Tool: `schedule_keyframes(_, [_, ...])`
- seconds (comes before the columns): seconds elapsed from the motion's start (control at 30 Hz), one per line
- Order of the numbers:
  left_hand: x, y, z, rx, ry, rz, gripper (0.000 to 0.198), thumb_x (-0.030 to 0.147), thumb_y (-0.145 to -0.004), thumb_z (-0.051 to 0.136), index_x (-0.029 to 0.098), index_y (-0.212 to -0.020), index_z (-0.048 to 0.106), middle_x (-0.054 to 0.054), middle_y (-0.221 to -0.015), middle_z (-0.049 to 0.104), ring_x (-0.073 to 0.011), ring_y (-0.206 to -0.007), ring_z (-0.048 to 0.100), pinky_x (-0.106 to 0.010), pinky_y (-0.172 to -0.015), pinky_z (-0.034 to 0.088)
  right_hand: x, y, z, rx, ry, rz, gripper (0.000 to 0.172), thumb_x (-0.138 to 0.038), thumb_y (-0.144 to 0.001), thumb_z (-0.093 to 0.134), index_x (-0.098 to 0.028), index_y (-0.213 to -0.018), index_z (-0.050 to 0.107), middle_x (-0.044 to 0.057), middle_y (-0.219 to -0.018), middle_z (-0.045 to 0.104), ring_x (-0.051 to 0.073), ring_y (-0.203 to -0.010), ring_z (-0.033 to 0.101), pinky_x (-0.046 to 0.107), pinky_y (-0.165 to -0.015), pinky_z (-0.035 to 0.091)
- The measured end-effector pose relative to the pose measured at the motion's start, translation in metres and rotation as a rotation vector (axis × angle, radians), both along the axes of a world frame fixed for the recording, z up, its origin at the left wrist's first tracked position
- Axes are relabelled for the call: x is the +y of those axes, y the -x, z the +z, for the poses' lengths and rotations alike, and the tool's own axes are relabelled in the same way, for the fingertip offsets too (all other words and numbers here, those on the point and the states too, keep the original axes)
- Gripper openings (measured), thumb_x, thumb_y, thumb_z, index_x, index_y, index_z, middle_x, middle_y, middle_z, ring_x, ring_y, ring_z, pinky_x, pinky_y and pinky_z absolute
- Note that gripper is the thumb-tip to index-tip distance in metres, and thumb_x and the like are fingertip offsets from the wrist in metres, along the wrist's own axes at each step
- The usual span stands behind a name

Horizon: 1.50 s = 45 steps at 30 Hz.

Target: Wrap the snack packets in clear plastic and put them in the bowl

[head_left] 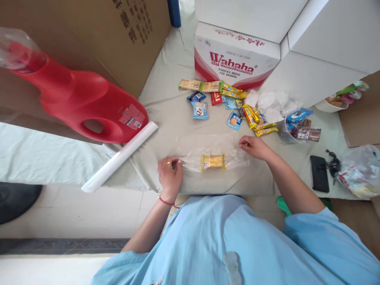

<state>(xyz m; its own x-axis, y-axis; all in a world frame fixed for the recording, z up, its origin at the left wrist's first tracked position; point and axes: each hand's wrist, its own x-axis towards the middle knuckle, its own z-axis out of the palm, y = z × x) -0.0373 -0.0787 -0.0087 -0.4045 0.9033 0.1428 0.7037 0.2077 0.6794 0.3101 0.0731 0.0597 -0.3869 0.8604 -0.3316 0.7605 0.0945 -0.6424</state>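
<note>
A light-blue shirt (225, 233) is nearest, at the table's near edge. Beyond it, at the near middle of the cloth-covered table (166, 107), a yellow-wrapped snack packet (213, 161) lies within crumpled clear plastic film (192, 145). The left hand (170, 174) pinches the film's gathered left end; the right hand (257, 147) is at its right edge, fingers curled, though I cannot tell whether they grip it. The film looks thin, limp and slippery, apt to crease or cling, so its bunched ends, left and right of the packet, offer the surest hold. The packet should be light, its contents perhaps crumbly: best taken lightly by its long sides. More snack packets (252, 114) lie on the far side, before the Wahaha carton (234, 59).
</note>
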Motion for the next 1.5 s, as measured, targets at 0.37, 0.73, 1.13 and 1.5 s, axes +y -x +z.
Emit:
schedule_keyframes(0.37, [0.019, -0.018, 0.017, 0.146, 0.04, -0.144, 0.024, 0.038, -0.095, 0.056, 0.021, -0.101, 0.072, -0.01, -0.092, 0.074, -0.0334, -0.113, 0.062, -0.055, -0.113, 0.037, 0.036, 0.116, -0.013, -0.278, -0.348, 0.411, 0.058, -0.035, -0.091, 0.074, -0.012, -0.142, 0.059, 0.021, -0.136, 0.063, 0.033, -0.123, 0.054, 0.042, -0.103, 0.043])
schedule_keyframes(0.73, [0.019, 0.0, 0.02, 0.289, -0.184, 0.199, 0.032, 0.034, -0.087, 0.064, 0.015, -0.112, 0.073, -0.019, -0.116, 0.065, -0.0358, -0.117, 0.058, -0.051, -0.1, 0.043, 0.038, 0.127, -0.03, -0.16, -0.197, 0.39, 0.007, -0.015, -0.088, 0.07, -0.016, -0.093, 0.074, 0.006, -0.092, 0.073, 0.02, -0.089, 0.06, 0.03, -0.088, 0.042])
schedule_keyframes(1.13, [0.019, -0.059, 0.028, 0.46, -0.039, -0.594, 0.034, 0.02, -0.101, 0.054, 0.027, -0.129, 0.071, -0.006, -0.125, 0.078, -0.0265, -0.101, 0.063, -0.044, -0.079, 0.038, 0.043, 0.12, -0.021, -0.114, -0.001, 0.194, 0.022, -0.024, -0.083, 0.077, -0.014, -0.102, 0.073, 0.001, -0.081, 0.068, 0.014, -0.071, 0.055, 0.023, -0.066, 0.036])
schedule_keyframes(1.5, [0.011, -0.049, 0.015, 0.042, 0.03, -0.493, 0.029, 0.016, -0.095, 0.052, 0.024, -0.105, 0.078, -0.009, -0.125, 0.077, -0.025, -0.113, 0.069, -0.045, -0.098, 0.053, -0.071, 0.108, -0.006, -0.178, -0.265, 0.5, 0.044, -0.021, -0.102, 0.049, -0.03, -0.142, 0.065, 0.007, -0.1, 0.065, 0.022, -0.086, 0.056, 0.029, -0.072, 0.042])
